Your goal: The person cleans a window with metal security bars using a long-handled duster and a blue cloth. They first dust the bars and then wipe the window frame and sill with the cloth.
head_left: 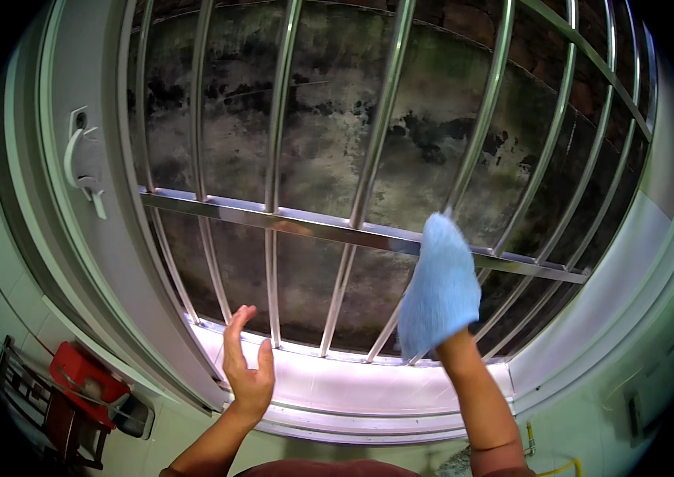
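My right hand [454, 347] reaches up to the metal window bars. A light blue cloth [442, 286] covers it down to the wrist and hides the fingers. The tip of the cloth lies over the horizontal crossbar [273, 219], by one of the upright bars [385, 111]. Lower on the left, my left hand [249, 367] holds nothing, its fingers raised and thumb apart, in front of the lower bars near the window sill [337, 389].
On the left stands a window frame with a white handle [74, 163]. A stained wall [313, 119] lies behind the bars. Below at the lower left are a red container [89, 381] and dark wooden furniture [62, 425]. A yellow hose [563, 467] shows at the lower right.
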A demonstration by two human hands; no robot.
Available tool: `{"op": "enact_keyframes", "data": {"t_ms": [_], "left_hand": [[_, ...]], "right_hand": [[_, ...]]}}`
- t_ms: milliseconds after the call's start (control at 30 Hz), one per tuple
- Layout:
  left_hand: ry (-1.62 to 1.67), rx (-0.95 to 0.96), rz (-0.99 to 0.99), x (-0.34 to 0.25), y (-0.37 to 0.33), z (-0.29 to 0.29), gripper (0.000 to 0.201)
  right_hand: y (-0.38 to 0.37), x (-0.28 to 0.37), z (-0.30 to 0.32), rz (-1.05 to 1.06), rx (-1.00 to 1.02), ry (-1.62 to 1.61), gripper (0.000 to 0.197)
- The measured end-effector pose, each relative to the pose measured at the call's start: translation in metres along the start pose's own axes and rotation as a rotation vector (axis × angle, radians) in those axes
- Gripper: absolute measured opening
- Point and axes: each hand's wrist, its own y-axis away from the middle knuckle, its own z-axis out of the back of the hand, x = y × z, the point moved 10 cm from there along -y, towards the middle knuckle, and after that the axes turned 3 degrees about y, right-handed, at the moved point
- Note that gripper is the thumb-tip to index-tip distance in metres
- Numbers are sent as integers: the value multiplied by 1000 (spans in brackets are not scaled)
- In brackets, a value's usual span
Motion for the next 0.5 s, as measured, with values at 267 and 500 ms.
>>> {"op": "enact_keyframes", "data": {"t_ms": [267,500], "left_hand": [[-76,30,1,3,14,13,50],[-49,45,-2,-3,17,10,48]], "right_hand": [[-37,20,-70,-295,386,-80,18],[-31,43,-44,-169,22,-202,12]]}}
